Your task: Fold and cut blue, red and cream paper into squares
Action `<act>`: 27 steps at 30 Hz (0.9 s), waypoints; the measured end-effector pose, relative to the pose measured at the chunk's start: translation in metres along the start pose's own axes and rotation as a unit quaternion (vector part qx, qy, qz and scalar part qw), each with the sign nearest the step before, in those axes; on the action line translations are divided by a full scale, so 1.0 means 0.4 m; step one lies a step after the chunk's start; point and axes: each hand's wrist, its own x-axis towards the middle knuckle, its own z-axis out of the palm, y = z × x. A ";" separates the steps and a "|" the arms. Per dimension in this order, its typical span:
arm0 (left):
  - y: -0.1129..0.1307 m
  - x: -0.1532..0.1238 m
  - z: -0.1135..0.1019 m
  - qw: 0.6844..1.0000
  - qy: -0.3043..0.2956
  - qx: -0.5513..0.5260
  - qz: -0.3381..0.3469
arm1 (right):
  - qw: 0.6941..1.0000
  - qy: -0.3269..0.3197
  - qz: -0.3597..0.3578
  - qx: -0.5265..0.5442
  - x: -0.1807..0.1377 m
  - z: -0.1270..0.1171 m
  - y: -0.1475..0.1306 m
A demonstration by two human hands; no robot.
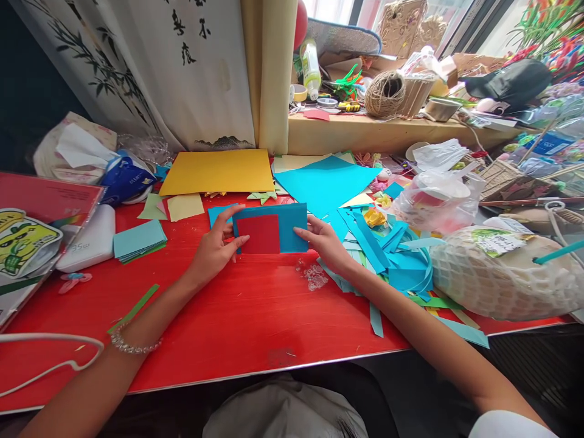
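A blue paper rectangle (289,224) lies on the red table (237,316), with a smaller red paper piece (258,234) on its left half. My left hand (214,246) pinches the left edge of these papers, thumb over the top corner and fingers on the red piece. The blue paper's right edge is gripped by my right hand (325,242) between thumb and fingers. Another blue sheet (218,213) pokes out behind my left hand.
A yellow sheet (218,171) and a large blue sheet (325,181) lie behind. Blue paper strips (392,255) pile at the right beside plastic bags (440,198). A stack of pale blue squares (139,240) and a white box (89,240) sit left. The cluttered shelf (387,131) holds twine.
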 end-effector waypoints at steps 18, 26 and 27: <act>0.013 -0.006 0.013 0.997 -0.055 -0.039 -0.049 | 0.992 0.028 0.103 0.071 0.000 -0.015 0.003; 0.000 -0.006 0.017 0.996 -0.060 -0.051 -0.052 | 0.992 0.019 0.099 0.080 -0.003 -0.013 -0.007; -0.001 -0.006 0.016 0.995 -0.059 -0.054 -0.053 | 0.992 0.020 0.100 0.079 -0.004 -0.013 -0.008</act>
